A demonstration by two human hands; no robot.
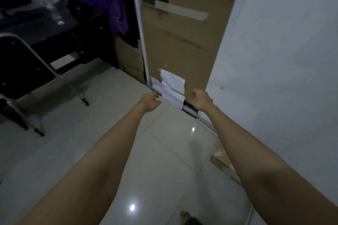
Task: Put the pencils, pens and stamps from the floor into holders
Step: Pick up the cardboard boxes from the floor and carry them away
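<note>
Both hands' curled fingers face away, any contents hidden. Print on the cardboard sheet is blurred, unreadable. A foot is cut by the bottom edge.
</note>
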